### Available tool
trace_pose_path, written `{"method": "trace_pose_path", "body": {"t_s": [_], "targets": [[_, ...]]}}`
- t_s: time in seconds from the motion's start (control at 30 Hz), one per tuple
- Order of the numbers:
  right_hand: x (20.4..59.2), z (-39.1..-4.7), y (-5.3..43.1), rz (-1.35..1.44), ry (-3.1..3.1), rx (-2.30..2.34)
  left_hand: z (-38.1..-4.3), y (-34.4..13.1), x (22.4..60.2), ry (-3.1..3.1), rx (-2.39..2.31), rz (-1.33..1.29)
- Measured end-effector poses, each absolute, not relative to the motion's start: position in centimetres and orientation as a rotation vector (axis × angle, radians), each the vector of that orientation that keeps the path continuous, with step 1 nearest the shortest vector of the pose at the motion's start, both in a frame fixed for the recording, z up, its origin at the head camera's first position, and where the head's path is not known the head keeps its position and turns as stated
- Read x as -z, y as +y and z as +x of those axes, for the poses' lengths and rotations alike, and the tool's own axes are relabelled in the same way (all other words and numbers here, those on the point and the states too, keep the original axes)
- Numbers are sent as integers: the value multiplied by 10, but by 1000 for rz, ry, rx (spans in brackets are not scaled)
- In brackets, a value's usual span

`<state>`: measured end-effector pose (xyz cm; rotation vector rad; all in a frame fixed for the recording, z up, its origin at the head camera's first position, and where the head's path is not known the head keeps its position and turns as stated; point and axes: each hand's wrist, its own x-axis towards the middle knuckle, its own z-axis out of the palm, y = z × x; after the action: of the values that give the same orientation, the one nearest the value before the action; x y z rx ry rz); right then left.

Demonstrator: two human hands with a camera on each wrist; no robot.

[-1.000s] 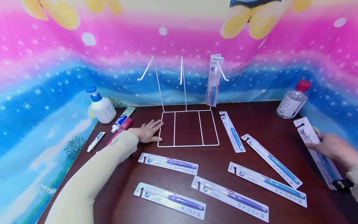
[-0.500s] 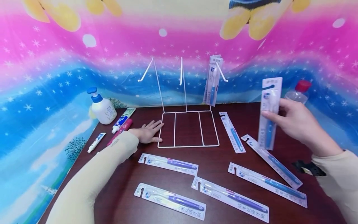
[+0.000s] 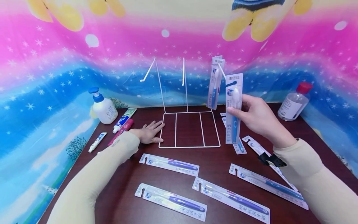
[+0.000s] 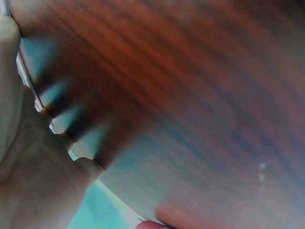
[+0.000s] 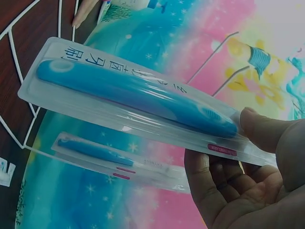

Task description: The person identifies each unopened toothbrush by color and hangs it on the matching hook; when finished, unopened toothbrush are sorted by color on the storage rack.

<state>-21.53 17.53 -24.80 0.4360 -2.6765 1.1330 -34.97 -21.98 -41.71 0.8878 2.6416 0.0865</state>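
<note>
Upright in my right hand (image 3: 258,118) is a packaged blue toothbrush (image 3: 235,126), pinched between thumb and fingers; the right wrist view shows its blue handle (image 5: 133,98) up close. The pack's slotted top is beside the tip of the right hook (image 3: 222,70) of a white wire rack (image 3: 189,147); whether they touch I cannot tell. Several packaged blue toothbrushes (image 3: 214,95) hang on that hook. My left hand (image 3: 148,132) lies flat on the table with fingers spread, its fingertips at the rack's left base wire. In the left wrist view, the palm (image 4: 43,167) is partly visible.
Purple toothbrush packs (image 3: 169,164) and blue ones (image 3: 268,186) lie in front of the rack and to its right. A pump bottle (image 3: 104,110) and toothpaste tubes (image 3: 124,120) are at left. A red-capped clear bottle (image 3: 293,105) stands at right. A printed cloth (image 3: 134,93) hangs behind.
My right hand has lifted the blue toothbrush pack off the table at far right, turned it upright and carried it left to the right hook. The left hand has stayed in place.
</note>
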Motion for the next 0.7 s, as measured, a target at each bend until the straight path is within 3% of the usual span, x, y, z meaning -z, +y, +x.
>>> {"method": "trace_pose_path", "body": {"t_s": [0.4, 0.7], "targets": [[254, -237, 175, 385, -2716, -1188, -354, -220, 418, 2649, -118, 908], [262, -278, 175, 358, -2720, -1232, -356, -222, 426, 2659, -102, 880]]}}
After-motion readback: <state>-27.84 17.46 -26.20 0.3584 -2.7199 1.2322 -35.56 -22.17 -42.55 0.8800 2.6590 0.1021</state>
